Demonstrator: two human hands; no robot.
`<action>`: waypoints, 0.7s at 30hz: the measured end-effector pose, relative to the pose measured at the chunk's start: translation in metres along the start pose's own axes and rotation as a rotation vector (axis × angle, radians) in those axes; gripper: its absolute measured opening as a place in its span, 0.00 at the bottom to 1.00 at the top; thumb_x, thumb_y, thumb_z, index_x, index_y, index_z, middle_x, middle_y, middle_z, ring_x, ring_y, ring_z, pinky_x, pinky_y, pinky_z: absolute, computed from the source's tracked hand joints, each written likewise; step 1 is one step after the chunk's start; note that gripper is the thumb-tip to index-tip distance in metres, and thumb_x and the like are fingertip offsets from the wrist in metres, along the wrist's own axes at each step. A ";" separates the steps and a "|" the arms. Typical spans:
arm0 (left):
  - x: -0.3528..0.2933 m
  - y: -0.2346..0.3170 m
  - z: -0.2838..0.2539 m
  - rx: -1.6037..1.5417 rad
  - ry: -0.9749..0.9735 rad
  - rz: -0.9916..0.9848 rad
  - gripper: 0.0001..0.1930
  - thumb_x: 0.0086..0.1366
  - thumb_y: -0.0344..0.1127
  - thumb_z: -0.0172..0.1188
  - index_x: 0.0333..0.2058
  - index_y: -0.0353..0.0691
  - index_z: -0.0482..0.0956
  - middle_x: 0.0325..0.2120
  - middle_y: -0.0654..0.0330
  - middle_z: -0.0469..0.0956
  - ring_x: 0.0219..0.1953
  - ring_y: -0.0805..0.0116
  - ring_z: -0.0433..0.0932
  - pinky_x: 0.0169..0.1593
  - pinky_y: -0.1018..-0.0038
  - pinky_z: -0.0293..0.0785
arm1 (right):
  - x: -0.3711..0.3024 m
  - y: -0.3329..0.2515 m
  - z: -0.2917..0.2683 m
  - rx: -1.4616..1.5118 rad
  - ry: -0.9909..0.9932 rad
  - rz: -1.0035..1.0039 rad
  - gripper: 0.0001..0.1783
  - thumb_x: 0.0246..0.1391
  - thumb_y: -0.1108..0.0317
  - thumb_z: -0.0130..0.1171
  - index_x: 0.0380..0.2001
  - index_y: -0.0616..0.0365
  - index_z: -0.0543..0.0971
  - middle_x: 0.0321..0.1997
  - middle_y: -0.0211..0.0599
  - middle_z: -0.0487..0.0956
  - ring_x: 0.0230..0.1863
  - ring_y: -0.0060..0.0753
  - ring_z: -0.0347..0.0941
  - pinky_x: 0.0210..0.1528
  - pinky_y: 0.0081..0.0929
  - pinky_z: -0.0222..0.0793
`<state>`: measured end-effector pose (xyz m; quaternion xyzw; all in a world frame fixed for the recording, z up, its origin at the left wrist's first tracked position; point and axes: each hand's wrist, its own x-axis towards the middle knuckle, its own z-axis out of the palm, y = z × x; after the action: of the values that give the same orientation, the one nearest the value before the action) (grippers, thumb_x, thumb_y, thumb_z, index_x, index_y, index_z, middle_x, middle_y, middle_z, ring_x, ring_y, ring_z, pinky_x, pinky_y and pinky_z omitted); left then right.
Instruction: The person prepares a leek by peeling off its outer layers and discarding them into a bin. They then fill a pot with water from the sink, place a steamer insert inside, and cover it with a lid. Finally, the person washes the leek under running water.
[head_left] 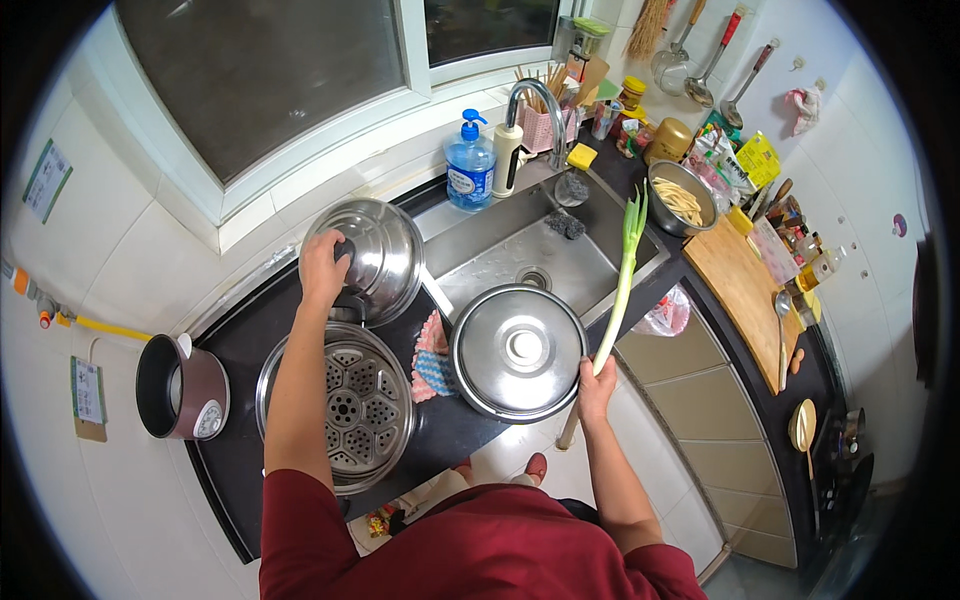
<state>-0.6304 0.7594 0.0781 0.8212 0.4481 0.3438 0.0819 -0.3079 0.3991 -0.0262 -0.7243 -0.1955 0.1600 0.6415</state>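
Note:
My left hand (325,268) is closed around the dark knob of a shiny domed pot lid (385,250) at the back of the counter, left of the sink. Just below it sits a steel steamer (372,425) with a perforated bottom, partly covered by my left forearm. My right hand (597,388) grips a long scallion (625,275) by its white end, its green leaves pointing up toward the sink's right side. Close to that hand is a round lidded steel pot (490,370) at the sink's front edge. A pink and blue cloth (432,365) lies between steamer and pot.
The steel sink (480,260) has a faucet (560,110) and a scouring pad (567,224). A blue soap bottle (470,170) stands behind. At right are a bowl of pale strips (680,203), a cutting board (735,290) and a ladle (783,330). A small cooker (205,385) stands far left.

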 end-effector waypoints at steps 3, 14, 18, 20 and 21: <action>0.010 0.024 -0.012 -0.043 0.075 0.097 0.16 0.46 0.23 0.62 0.37 0.38 0.74 0.36 0.49 0.75 0.42 0.47 0.72 0.47 0.61 0.69 | 0.002 0.004 -0.002 -0.008 -0.010 -0.019 0.08 0.52 0.70 0.58 0.30 0.58 0.68 0.24 0.26 0.68 0.27 0.19 0.63 0.30 0.21 0.62; 0.016 0.112 -0.117 -0.036 0.176 0.228 0.17 0.50 0.25 0.59 0.41 0.37 0.75 0.40 0.50 0.76 0.45 0.50 0.72 0.50 0.63 0.68 | 0.002 -0.003 -0.003 -0.003 -0.040 -0.015 0.09 0.52 0.69 0.58 0.29 0.59 0.68 0.24 0.28 0.68 0.26 0.20 0.63 0.29 0.23 0.62; -0.037 0.118 -0.145 0.053 0.052 0.198 0.17 0.50 0.25 0.58 0.42 0.35 0.75 0.41 0.49 0.76 0.45 0.48 0.72 0.51 0.62 0.67 | 0.002 -0.003 -0.004 0.022 -0.055 -0.022 0.09 0.52 0.69 0.58 0.28 0.59 0.68 0.24 0.29 0.68 0.26 0.21 0.63 0.30 0.24 0.63; -0.067 0.124 -0.156 0.090 -0.006 0.128 0.16 0.50 0.25 0.58 0.41 0.34 0.75 0.42 0.48 0.76 0.45 0.47 0.72 0.51 0.62 0.67 | 0.004 0.001 -0.005 0.025 -0.059 -0.038 0.10 0.52 0.68 0.58 0.28 0.60 0.68 0.24 0.30 0.68 0.26 0.22 0.63 0.30 0.24 0.63; -0.081 0.125 -0.159 0.097 -0.010 0.093 0.17 0.50 0.24 0.59 0.42 0.34 0.76 0.41 0.48 0.76 0.45 0.48 0.73 0.51 0.63 0.68 | 0.005 0.004 -0.006 0.004 -0.060 -0.056 0.10 0.52 0.68 0.58 0.29 0.60 0.68 0.24 0.30 0.68 0.26 0.22 0.63 0.30 0.25 0.63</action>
<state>-0.6763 0.5945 0.2128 0.8459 0.4252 0.3208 0.0282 -0.3004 0.3964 -0.0291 -0.7122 -0.2344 0.1640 0.6410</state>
